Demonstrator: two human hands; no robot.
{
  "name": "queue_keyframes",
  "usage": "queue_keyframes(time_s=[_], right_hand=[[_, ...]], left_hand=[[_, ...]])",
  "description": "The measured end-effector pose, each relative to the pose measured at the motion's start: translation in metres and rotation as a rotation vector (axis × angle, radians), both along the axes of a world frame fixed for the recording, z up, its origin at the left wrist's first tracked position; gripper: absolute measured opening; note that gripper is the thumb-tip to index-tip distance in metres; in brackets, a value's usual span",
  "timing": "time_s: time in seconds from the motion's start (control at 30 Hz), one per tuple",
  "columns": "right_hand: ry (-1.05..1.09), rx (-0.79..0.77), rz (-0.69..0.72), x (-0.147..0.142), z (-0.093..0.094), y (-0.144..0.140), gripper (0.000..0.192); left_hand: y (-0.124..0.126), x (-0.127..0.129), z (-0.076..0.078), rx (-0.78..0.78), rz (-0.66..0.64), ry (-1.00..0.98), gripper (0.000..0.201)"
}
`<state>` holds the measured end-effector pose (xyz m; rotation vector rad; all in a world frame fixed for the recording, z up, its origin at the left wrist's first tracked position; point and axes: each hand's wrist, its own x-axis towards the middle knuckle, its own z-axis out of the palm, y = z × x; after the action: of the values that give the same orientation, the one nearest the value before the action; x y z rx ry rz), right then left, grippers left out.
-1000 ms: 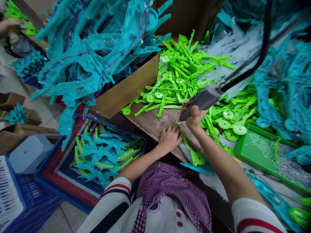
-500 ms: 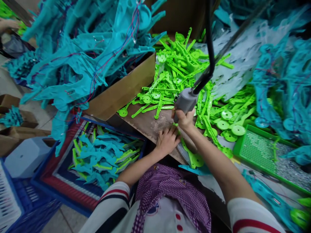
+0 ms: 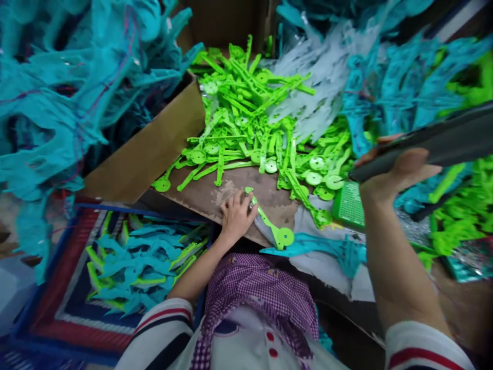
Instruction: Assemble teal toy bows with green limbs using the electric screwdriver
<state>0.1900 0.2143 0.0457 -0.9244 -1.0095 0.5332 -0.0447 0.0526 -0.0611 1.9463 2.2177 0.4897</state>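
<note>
My left hand (image 3: 236, 218) rests at the front edge of the worktable, its fingers curled at the upper end of a lime-green plastic arm (image 3: 264, 216) with a round disc at its lower end. My right hand (image 3: 393, 174) is raised at the right, wrapped round a dark grey power screwdriver (image 3: 442, 139). The screwdriver lies tilted, its narrow end pointing left over a green tray. Beside the green arm's disc lies a turquoise plastic part (image 3: 319, 246).
A large heap of lime-green arms (image 3: 246, 113) covers the table's middle. Turquoise parts pile over a cardboard box (image 3: 150, 144) at left. Below it stands a blue crate (image 3: 46, 288) holding turquoise and green pieces. A green tray (image 3: 348, 203) sits at right, near pale translucent parts (image 3: 319, 77).
My right hand has swung the screwdriver away from my left hand, to the right. My left hand stays by the green arm, now more plainly in sight. The view has shifted right.
</note>
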Motion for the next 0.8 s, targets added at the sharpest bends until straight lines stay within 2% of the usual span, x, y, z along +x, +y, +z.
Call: queue_keyframes(time_s=[0.1, 0.17, 0.23, 0.33, 0.47, 0.8], right_hand=[[-0.006, 0.032, -0.191, 0.065, -0.022, 0.012, 0.052], [0.031, 0.042, -0.217, 0.088, -0.040, 0.021, 0.051], [0.027, 0.051, -0.197, 0.100, -0.054, 0.032, 0.054], [0.035, 0.064, -0.180, 0.106, -0.066, 0.045, 0.057], [0.033, 0.075, -0.158, 0.107, -0.071, 0.050, 0.056], [-0.005, -0.057, -0.144, 0.097, -0.066, 0.042, 0.051]], left_hand=[[0.000, 0.000, -0.001, 0.013, 0.002, -0.008, 0.041], [0.000, -0.001, -0.004, 0.040, 0.012, -0.012, 0.041], [-0.002, -0.002, -0.008, 0.103, 0.042, -0.029, 0.044], [-0.004, -0.005, -0.015, 0.265, 0.103, -0.083, 0.049], [-0.007, -0.009, -0.023, 0.448, 0.137, -0.127, 0.051], [-0.008, -0.012, -0.026, 0.519, 0.105, -0.122, 0.041]])
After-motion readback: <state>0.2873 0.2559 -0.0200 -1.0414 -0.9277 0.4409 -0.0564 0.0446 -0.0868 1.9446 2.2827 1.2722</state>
